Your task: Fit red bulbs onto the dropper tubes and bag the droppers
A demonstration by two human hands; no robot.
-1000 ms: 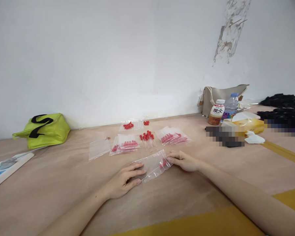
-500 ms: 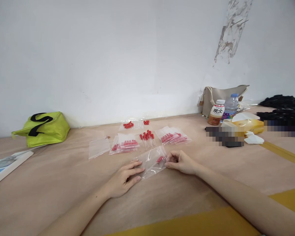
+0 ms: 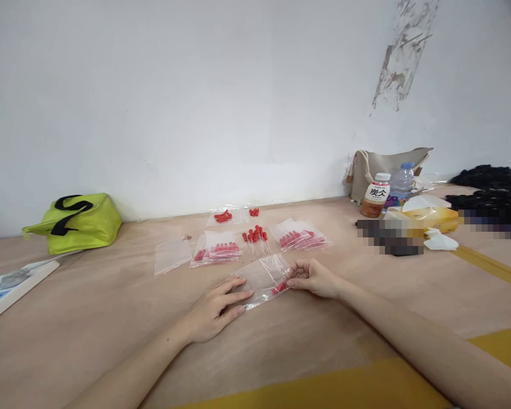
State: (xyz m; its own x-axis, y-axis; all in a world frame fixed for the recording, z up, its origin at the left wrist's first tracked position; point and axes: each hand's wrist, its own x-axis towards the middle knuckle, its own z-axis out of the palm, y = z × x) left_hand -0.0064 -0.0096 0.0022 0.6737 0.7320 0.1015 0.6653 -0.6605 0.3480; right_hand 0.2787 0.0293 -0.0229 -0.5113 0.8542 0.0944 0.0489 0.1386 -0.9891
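A clear plastic zip bag (image 3: 260, 279) lies on the brown-covered table between my hands. My left hand (image 3: 216, 309) rests with fingers spread, their tips on the bag's left part. At the bag's right end, my right hand (image 3: 313, 278) is closed, thumb and fingertips pinching its edge. Red dropper bulbs (image 3: 278, 288) show in the bag beside those fingertips; whether the fingers also grip a dropper is hidden. Just beyond lie loose glass droppers with red bulbs (image 3: 256, 234). Filled bags form a left stack (image 3: 217, 250) and a right stack (image 3: 300, 236).
A flat clear bag (image 3: 172, 255) lies left of the stacks. Red bulbs (image 3: 223, 216) and clear tubes sit near the wall. A lime-green bag (image 3: 85, 224) stands at left. To the right are a drink bottle (image 3: 375, 196), a water bottle (image 3: 403, 179) and a tissue pack (image 3: 434, 216).
The red in the bag now shows lower and farther right, against my right fingertips, and more of it is visible. My right hand has shifted slightly; my left hand stays nearly still.
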